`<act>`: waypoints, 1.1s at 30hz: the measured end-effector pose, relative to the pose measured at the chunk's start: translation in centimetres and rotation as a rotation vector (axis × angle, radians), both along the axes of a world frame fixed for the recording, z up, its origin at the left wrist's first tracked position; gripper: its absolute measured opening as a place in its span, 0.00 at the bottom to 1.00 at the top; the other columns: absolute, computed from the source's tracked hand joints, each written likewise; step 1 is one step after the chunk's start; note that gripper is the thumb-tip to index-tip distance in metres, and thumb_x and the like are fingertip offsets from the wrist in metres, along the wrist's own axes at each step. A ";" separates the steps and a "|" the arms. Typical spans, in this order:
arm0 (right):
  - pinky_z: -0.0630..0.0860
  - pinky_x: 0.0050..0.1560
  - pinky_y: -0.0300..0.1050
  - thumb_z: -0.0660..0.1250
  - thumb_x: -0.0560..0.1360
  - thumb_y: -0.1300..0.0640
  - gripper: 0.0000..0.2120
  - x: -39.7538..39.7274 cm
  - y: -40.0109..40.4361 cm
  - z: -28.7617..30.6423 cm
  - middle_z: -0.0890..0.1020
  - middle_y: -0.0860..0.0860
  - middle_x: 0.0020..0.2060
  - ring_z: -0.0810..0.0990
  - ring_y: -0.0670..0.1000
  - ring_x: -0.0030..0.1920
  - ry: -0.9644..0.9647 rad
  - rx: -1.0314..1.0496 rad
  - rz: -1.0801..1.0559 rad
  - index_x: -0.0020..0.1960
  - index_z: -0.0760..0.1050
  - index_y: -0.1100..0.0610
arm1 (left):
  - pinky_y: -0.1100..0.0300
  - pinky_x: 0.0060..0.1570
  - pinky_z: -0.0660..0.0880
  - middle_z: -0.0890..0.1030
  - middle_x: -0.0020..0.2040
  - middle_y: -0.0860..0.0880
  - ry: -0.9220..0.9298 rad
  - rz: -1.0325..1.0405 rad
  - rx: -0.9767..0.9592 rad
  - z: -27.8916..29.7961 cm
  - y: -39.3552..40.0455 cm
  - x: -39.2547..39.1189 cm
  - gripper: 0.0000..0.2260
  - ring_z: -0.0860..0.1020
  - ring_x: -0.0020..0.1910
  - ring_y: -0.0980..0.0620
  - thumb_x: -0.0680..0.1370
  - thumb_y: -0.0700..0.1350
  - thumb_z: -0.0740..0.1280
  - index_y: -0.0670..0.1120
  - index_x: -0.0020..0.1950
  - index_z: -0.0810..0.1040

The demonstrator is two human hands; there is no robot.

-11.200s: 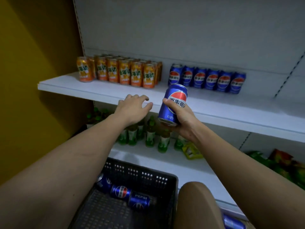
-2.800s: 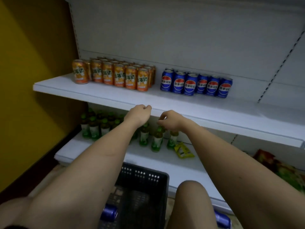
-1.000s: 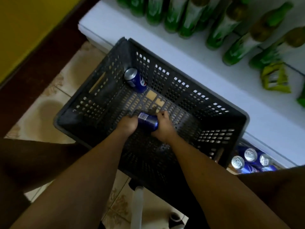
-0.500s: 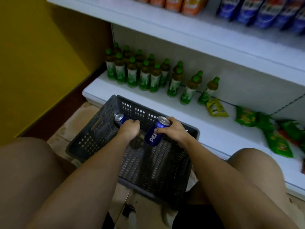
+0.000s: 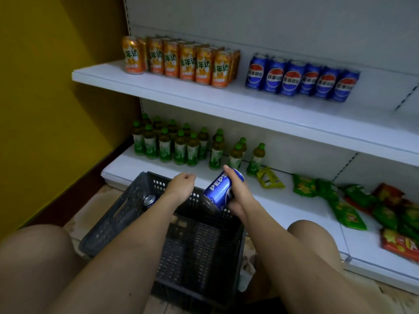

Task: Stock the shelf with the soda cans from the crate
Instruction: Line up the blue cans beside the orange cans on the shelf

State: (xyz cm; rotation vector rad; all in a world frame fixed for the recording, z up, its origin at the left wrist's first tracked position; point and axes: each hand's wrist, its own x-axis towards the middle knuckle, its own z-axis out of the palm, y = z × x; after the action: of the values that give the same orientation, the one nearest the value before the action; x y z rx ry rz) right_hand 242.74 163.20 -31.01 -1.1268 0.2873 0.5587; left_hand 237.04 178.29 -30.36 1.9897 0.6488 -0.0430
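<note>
My right hand grips a blue Pepsi can, tilted, above the far right corner of the dark plastic crate. My left hand hovers over the crate's far rim with loosely curled fingers and holds nothing. One more blue can lies inside the crate at the left. On the upper white shelf stands a row of several blue Pepsi cans, to the right of several orange soda cans.
Green-capped bottles stand on the lower shelf behind the crate. Green and red snack packets lie to the right on it. A yellow wall closes the left side. My bare knees flank the crate on the tiled floor.
My right hand has lifted the Pepsi can out of the crate and up over its far rim. My left hand has come up off the crate. The view has tilted up to the shelves.
</note>
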 end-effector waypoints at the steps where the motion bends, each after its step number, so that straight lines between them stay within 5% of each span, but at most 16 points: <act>1: 0.78 0.59 0.60 0.79 0.67 0.48 0.25 -0.1 -0.2 0.3 0.82 0.60 0.46 0.83 0.59 0.49 0.031 0.005 0.019 0.55 0.75 0.61 | 0.54 0.46 0.66 0.76 0.48 0.45 -0.008 -0.010 -0.007 0.1 -0.1 0.0 0.11 0.74 0.47 0.45 0.83 0.50 0.54 0.47 0.49 0.72; 4: 0.77 0.52 0.50 0.69 0.74 0.51 0.11 -0.7 -0.8 1.1 0.76 0.55 0.34 0.77 0.54 0.37 0.059 0.030 0.059 0.44 0.72 0.58 | 0.56 0.42 0.63 0.69 0.43 0.52 -0.026 -0.043 -0.022 0.6 -0.7 0.0 0.09 0.67 0.38 0.55 0.83 0.50 0.54 0.51 0.46 0.69; 6: 0.74 0.44 0.47 0.64 0.74 0.54 0.07 -0.8 -1.2 1.5 0.74 0.54 0.32 0.74 0.53 0.34 0.058 0.062 0.064 0.42 0.70 0.57 | 0.55 0.51 0.67 0.73 0.50 0.48 -0.025 -0.071 -0.025 0.9 -1.0 0.1 0.11 0.72 0.47 0.51 0.84 0.52 0.53 0.50 0.57 0.73; 8: 0.73 0.44 0.47 0.62 0.72 0.56 0.05 -0.9 -1.5 1.9 0.74 0.54 0.34 0.74 0.53 0.35 0.039 0.075 0.067 0.44 0.69 0.58 | 0.52 0.56 0.68 0.75 0.54 0.45 -0.011 -0.098 -0.020 1.3 -1.2 0.2 0.13 0.73 0.52 0.48 0.84 0.54 0.53 0.49 0.59 0.71; 15: 0.76 0.44 0.46 0.75 0.71 0.53 0.14 1.1 -3.1 5.8 0.83 0.53 0.42 0.81 0.52 0.43 -0.166 -0.180 0.062 0.55 0.79 0.57 | 0.55 0.54 0.69 0.77 0.60 0.45 -0.105 -0.202 0.122 5.4 -1.5 2.8 0.18 0.74 0.56 0.47 0.84 0.54 0.54 0.45 0.64 0.74; 19: 0.79 0.44 0.47 0.76 0.71 0.51 0.15 3.3 -4.9 9.0 0.84 0.51 0.42 0.83 0.50 0.42 -0.278 -0.142 0.008 0.54 0.79 0.55 | 0.53 0.59 0.71 0.78 0.61 0.44 -0.193 -0.233 0.219 9.2 -2.3 6.0 0.17 0.75 0.59 0.45 0.84 0.54 0.56 0.45 0.63 0.76; 22: 0.81 0.45 0.50 0.77 0.70 0.52 0.24 5.3 -6.1 11.3 0.83 0.54 0.43 0.83 0.52 0.41 -0.340 -0.070 -0.067 0.63 0.75 0.59 | 0.53 0.56 0.73 0.80 0.56 0.46 -0.277 -0.273 0.291 12.1 -3.5 8.8 0.16 0.77 0.56 0.45 0.83 0.54 0.57 0.46 0.58 0.78; 28: 0.82 0.43 0.50 0.77 0.70 0.52 0.23 9.4 -9.2 16.0 0.82 0.53 0.42 0.83 0.52 0.40 -0.342 0.023 -0.205 0.61 0.74 0.56 | 0.56 0.48 0.70 0.78 0.53 0.52 -0.404 -0.329 0.515 16.2 -6.2 15.0 0.11 0.75 0.52 0.49 0.82 0.53 0.58 0.52 0.58 0.77; 33: 0.82 0.48 0.50 0.77 0.71 0.51 0.19 12.8 -11.5 19.9 0.82 0.51 0.47 0.83 0.51 0.45 -0.532 -0.105 -0.282 0.56 0.72 0.53 | 0.47 0.58 0.73 0.79 0.60 0.50 -0.420 -0.382 0.646 16.8 -9.3 20.9 0.14 0.74 0.58 0.47 0.81 0.54 0.57 0.53 0.62 0.77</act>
State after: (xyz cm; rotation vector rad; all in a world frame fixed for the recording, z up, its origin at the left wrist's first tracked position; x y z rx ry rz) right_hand 255.57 151.66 -11.06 -1.2662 0.0099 -0.0150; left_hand 257.97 169.03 -13.55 2.6102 -0.0133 0.3893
